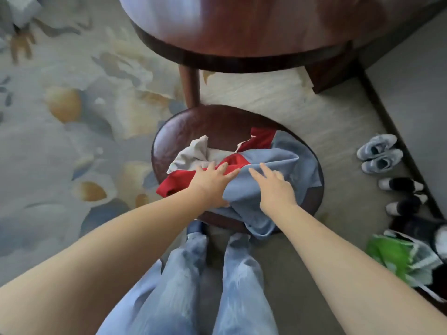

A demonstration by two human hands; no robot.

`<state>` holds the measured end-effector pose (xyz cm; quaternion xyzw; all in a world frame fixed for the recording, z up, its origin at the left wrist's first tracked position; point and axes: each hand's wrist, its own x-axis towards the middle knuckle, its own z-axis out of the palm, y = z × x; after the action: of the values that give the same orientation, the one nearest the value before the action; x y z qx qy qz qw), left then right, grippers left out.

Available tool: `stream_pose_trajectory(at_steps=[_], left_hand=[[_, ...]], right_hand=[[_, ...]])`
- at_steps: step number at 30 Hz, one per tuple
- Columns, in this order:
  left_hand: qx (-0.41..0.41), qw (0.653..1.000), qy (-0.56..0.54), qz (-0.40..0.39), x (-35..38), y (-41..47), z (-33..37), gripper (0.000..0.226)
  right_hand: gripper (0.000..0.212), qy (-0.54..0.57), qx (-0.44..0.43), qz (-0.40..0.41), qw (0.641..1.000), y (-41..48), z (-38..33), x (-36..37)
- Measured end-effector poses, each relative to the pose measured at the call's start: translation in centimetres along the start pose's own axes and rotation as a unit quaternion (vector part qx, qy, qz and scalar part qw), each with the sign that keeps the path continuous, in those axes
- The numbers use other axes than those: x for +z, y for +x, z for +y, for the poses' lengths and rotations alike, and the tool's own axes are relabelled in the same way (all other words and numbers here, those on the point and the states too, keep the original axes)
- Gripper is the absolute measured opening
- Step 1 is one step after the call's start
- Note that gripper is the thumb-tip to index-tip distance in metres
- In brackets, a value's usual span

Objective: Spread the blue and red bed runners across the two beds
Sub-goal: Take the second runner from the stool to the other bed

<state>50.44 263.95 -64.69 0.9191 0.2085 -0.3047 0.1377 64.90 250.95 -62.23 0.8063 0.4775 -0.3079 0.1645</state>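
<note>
A crumpled blue bed runner and a red bed runner with a pale lining lie heaped together on a round dark wooden stool. The blue one hangs over the stool's near edge. My left hand rests flat where red and blue meet, fingers spread, thumb tucked under the blue fold. My right hand lies on the blue runner with fingers apart. Neither hand visibly grips the cloth. No bed is in view.
A round dark wooden table stands just beyond the stool, one leg close to it. Several shoes and a green bag line the wall at right. Patterned carpet spreads to the left. My legs in jeans stand below.
</note>
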Motion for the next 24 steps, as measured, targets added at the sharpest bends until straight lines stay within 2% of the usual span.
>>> stream_pose_trajectory(at_steps=[3,6,8,11,15,19,22,24], left_hand=[[-0.003,1.000,-0.019,-0.016,3.8,3.6,0.2,0.123],[-0.004,0.998,-0.053,-0.021,7.7,7.5,0.4,0.129],[-0.016,0.998,-0.060,-0.024,10.3,9.8,0.1,0.131],[-0.025,0.999,-0.029,-0.006,13.9,12.1,0.4,0.123],[-0.026,0.997,-0.059,0.032,16.6,13.5,-0.2,0.116],[-0.031,0.995,-0.046,0.083,16.6,13.4,-0.9,0.088],[0.019,0.995,-0.042,0.093,14.7,13.3,-0.5,0.074],[0.052,0.992,-0.047,0.101,13.0,12.8,-0.4,0.073]], right_hand=[[0.107,-0.036,-0.001,0.008,0.999,3.6,0.4,4.0],[0.124,-0.041,0.017,0.024,0.999,7.5,1.4,8.4],[0.136,-0.022,0.025,0.000,0.999,9.8,2.2,11.3],[0.136,0.043,0.028,-0.048,0.998,12.1,3.4,14.9],[0.123,0.034,0.025,0.017,0.999,14.1,3.3,17.7],[0.081,0.066,0.009,0.076,0.995,15.5,3.4,17.2],[0.049,0.107,-0.006,0.060,0.992,15.1,4.0,15.3],[0.040,0.132,-0.009,0.041,0.990,13.7,4.1,13.4]])
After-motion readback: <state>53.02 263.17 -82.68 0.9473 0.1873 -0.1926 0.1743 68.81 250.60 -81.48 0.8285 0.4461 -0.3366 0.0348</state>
